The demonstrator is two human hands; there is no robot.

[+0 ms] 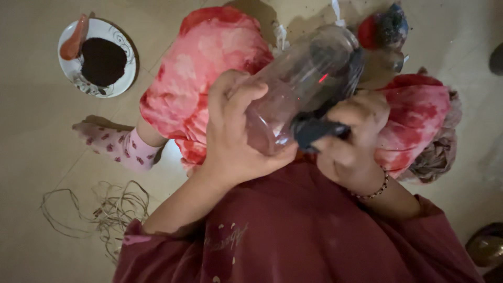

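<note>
- A clear plastic bottle [304, 86] lies tilted across the centre of the frame, its wider body toward the upper right and its base toward the lower left; its wall is smooth and see-through, with a small red glint on it. What is inside cannot be told.
- The left hand [236, 131] wraps its fingers around the lower end of the bottle, closed firmly on it.
- The right hand [351, 136], a beaded bracelet [374, 191] on its wrist, is curled tight around a dark, narrow tool [317, 131] that touches the bottle's side.
- In the upper left of the frame a round white plate [123, 78] with a patterned rim sits on the floor, holding a heap of dark, fine powder [103, 61]; an orange spoon [73, 39] rests on its edge.
- In the lower left a loose tangle of thin wire [105, 209] lies on the pale floor [31, 131].
- Pink and red tie-dyed cloth [204, 68] covers the knees behind the bottle.
- A pink sock [123, 147] with small dark prints shows at centre left.
</note>
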